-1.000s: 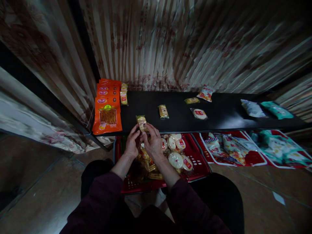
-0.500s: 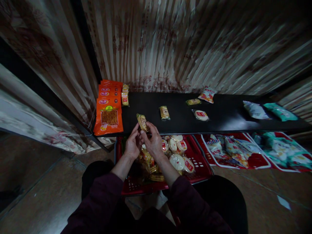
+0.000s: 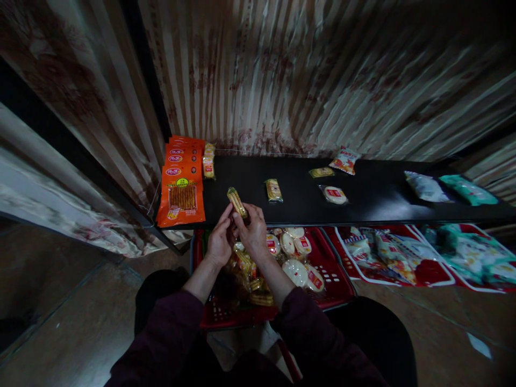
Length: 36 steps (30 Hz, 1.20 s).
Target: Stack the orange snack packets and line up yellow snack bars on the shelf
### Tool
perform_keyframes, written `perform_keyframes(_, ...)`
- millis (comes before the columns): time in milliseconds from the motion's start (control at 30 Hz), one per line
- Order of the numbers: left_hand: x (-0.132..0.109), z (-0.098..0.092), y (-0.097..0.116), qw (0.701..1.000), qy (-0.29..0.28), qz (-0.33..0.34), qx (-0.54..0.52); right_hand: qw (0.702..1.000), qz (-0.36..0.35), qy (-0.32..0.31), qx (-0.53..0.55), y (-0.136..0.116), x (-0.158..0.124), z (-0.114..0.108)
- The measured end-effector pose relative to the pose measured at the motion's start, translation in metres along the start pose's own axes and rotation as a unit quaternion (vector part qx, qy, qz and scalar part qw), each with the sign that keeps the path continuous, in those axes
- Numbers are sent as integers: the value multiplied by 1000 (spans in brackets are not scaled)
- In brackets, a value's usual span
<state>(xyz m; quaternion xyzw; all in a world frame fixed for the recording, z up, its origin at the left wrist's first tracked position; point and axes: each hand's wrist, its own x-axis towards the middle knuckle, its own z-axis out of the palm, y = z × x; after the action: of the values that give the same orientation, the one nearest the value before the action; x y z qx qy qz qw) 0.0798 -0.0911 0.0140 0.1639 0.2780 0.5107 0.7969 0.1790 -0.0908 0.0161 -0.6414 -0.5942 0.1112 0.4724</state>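
Between my left hand [image 3: 220, 238] and my right hand [image 3: 253, 231] is a small clear-wrapped snack pack [image 3: 236, 202] with yellowish sticks inside. Fingers of both hands are closed on its lower end, and it tilts up over the front edge of the black shelf [image 3: 242, 172]. Beneath my wrists sits a red basket [image 3: 334, 274] of wrapped snacks, yellow stick packs [image 3: 246, 263] on the left and round white crackers [image 3: 295, 272] on the right. A similar yellow pack [image 3: 273, 190] lies on the shelf just beyond my right hand.
Orange snack bags [image 3: 182, 193] overlap at the shelf's left end beside another yellow pack [image 3: 208, 161]. Farther right lie a round cracker pack [image 3: 334, 194], a flat yellow pack [image 3: 321, 172], a red-white bag [image 3: 344, 161], a pale bag [image 3: 425, 186] and a green bag [image 3: 468, 189]. More filled baskets [image 3: 433, 275] stand below.
The snack pack has turned in my fingers, so its narrow side with the sticks now shows. Both hands stay in nearly the same place; the view has shifted slightly.
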Motion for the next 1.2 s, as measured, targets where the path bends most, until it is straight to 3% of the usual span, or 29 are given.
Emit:
perform_keyframes(500,5,-4,5,998,-6,60,32,999,34,-16,0,-3,11,6)
perform_keyframes(867,13,-10,7,989,-4,126,74,992,79,-25,94,3,18,15)
perform_keyframes(1200,15,-10,13,980,29,160,118,989,85,-54,106,-5,25,17)
